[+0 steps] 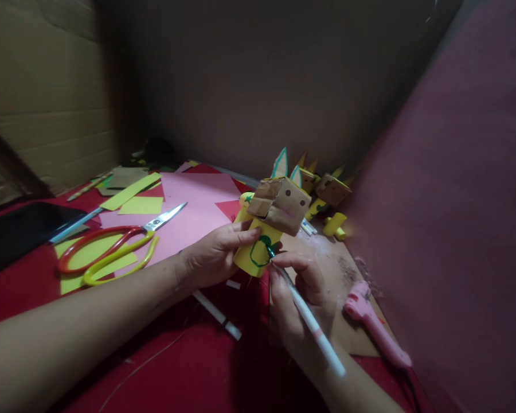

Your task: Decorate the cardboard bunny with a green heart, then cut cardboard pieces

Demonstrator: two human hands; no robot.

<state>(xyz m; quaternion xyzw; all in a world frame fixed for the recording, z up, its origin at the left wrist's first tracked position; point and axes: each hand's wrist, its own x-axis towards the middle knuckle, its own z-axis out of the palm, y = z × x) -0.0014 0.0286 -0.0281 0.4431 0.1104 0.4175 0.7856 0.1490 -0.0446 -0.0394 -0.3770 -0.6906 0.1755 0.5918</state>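
Note:
A paper figure (pixel 284 203) is in my left hand (pixel 217 252), which is closed round its yellow tube body. Its boxy brown cardboard head has a drawn face and two pointed ears edged in green. My right hand (pixel 301 292) grips a white marker pen (pixel 307 315), its green tip at the yellow body. Green lines form a rounded shape on the front of that body, partly coloured in at the top. Part of the tube is hidden behind my left fingers and thumb.
Red-and-yellow scissors (pixel 116 246) lie left on yellow and pink paper (pixel 200 195). Similar figures (pixel 332 190) stand behind, near yellow rolls (pixel 336 225). A pink glue gun (pixel 374 321) rests right on a cardboard sheet (pixel 361 341). A white marker (pixel 218 314) lies in front.

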